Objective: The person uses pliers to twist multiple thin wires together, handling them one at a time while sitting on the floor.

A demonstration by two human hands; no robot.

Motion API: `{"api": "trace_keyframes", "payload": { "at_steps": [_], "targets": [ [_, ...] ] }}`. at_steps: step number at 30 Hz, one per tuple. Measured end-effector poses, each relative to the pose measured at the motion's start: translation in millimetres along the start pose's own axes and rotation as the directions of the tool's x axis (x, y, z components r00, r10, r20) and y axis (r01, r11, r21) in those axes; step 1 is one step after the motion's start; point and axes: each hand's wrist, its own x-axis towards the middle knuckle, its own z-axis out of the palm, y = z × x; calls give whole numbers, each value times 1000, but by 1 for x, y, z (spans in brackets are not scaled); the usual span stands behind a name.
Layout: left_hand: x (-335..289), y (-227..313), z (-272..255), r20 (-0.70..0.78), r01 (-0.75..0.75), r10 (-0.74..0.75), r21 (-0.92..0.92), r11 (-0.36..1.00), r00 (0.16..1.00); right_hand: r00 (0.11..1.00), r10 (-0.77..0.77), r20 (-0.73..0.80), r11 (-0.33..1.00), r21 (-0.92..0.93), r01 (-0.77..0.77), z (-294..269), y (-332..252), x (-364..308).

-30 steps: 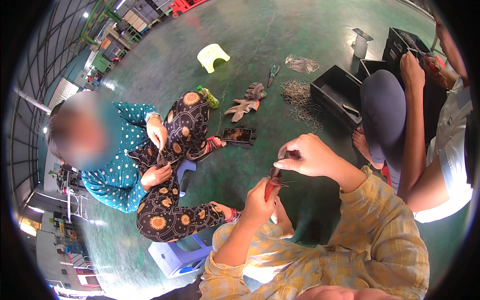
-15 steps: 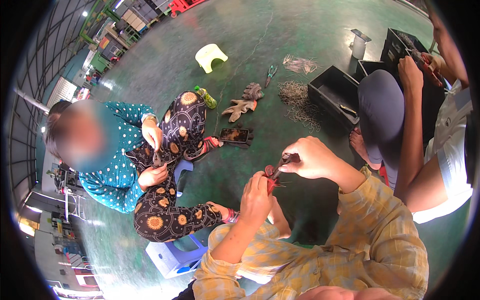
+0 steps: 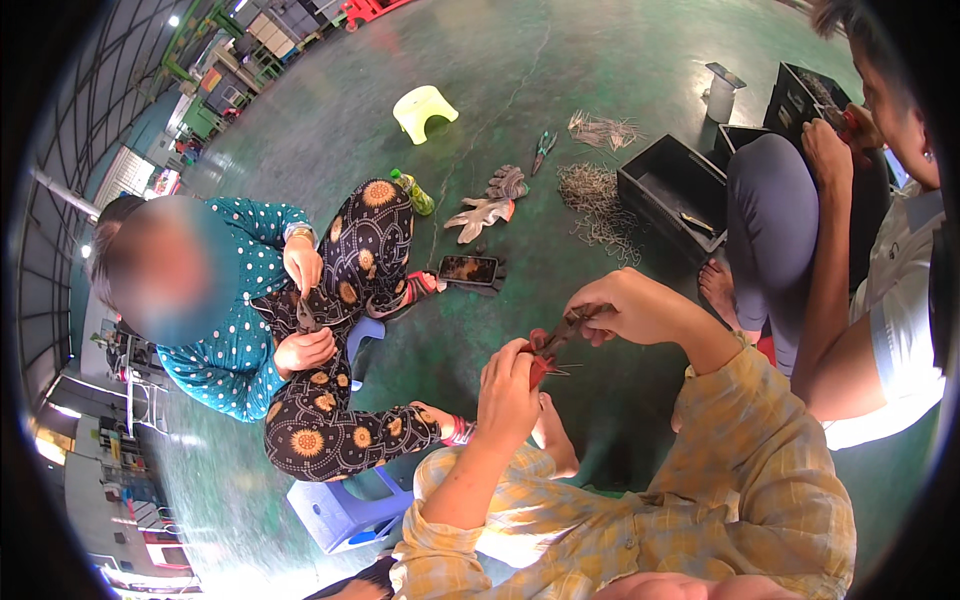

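Observation:
My left hand (image 3: 508, 392) is wrapped round the red handles of a pair of pliers (image 3: 556, 338), whose dark metal jaws point up and to the right. Thin wire ends (image 3: 567, 370) stick out beside the handles. At the jaw end, my right hand (image 3: 640, 312) has its fingers curled and pinched together; whatever small piece they hold is hidden behind them. Both hands are raised above the green floor, in front of my bent leg.
Bent wire hooks (image 3: 592, 200) and straight wires (image 3: 603, 130) lie in piles by a black crate (image 3: 675, 190). Gloves (image 3: 487, 212), a phone (image 3: 468, 269), pliers (image 3: 543, 150) and a bottle (image 3: 413, 192) lie nearby. Co-workers sit left and right; a blue stool (image 3: 345, 510) stands lower left.
My right hand's fingers have shifted and curled downward at the plier jaws. The co-worker on the right has leaned forward, bringing the head into view.

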Motion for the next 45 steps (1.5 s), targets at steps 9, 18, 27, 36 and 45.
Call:
{"api": "trace_keyframes", "payload": {
  "at_steps": [9,18,27,36,45],
  "targets": [
    [-1,-5,1,284,325,-179,-635,700,942,961,163,-224,632,771,72,-7,4,9],
    [2,11,-10,469,501,232,-860,-100,852,978,76,-193,134,974,182,15,16,15],
    [1,9,-15,469,565,392,-806,-176,792,992,-12,-123,89,988,124,26,8,17],
    [1,10,-14,466,554,400,-821,-136,789,994,-75,-79,71,994,85,28,10,15],
    [-3,8,-13,453,511,363,-856,-79,814,996,-26,-84,74,994,86,33,12,15]
  ]
}}
